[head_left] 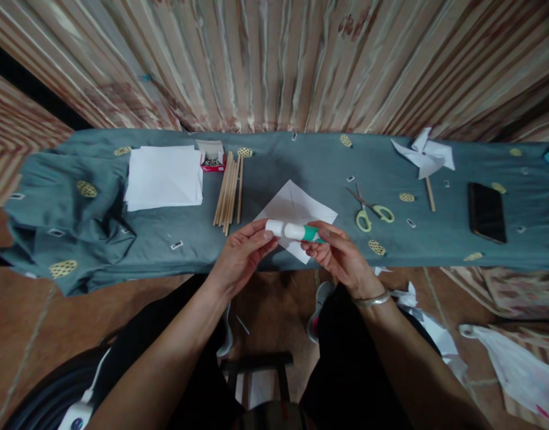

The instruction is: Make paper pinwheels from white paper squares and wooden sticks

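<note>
Over the front of the table, my left hand [241, 254] pinches a white cap [274, 227] between thumb and fingers. My right hand [344, 257] is closed around a green and white glue stick [309, 233], its white end pointing at the cap with a small gap between them. Below both hands lies a square sheet of white paper [292, 203] with lines across it, turned like a diamond and partly covered. To the right of the sheet, scissors [364, 215] with light green handles rest with their blades slightly apart.
Left on the teal cloth [167, 239] are a stack of white paper [164, 177], a small red and white box [212, 156] of metal pins and several wooden sticks [230, 188]. A paper pinwheel [424, 154] and a black phone [487, 212] lie right. Paper scraps [435, 328] litter the floor.
</note>
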Motion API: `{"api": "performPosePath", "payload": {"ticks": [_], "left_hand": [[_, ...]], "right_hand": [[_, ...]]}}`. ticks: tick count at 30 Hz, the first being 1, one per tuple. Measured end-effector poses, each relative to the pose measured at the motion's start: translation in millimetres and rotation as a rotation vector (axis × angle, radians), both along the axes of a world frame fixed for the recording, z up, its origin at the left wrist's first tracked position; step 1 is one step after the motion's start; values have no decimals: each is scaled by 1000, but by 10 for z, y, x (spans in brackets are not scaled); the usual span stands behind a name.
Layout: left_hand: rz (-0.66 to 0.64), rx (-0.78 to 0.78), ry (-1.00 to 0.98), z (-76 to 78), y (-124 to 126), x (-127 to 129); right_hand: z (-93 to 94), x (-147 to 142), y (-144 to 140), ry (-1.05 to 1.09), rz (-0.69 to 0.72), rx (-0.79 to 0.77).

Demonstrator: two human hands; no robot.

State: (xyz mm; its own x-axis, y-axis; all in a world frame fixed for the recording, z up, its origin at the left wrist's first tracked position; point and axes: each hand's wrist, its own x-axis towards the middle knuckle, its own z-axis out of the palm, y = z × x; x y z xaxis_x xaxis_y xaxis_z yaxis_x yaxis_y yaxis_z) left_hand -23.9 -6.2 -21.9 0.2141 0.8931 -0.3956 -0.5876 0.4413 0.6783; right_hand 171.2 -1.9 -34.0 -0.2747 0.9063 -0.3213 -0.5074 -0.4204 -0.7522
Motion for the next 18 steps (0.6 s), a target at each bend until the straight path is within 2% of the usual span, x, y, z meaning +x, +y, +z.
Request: {"api": "performPosePath", "payload": {"ticks": [11, 18], "left_hand": [[44, 51, 75, -18, -2, -7], [33, 29, 58, -2, 7, -23]], "right_hand": [[-8, 40, 13, -52, 30, 42], [-18, 35, 10, -49, 43, 40]]}}
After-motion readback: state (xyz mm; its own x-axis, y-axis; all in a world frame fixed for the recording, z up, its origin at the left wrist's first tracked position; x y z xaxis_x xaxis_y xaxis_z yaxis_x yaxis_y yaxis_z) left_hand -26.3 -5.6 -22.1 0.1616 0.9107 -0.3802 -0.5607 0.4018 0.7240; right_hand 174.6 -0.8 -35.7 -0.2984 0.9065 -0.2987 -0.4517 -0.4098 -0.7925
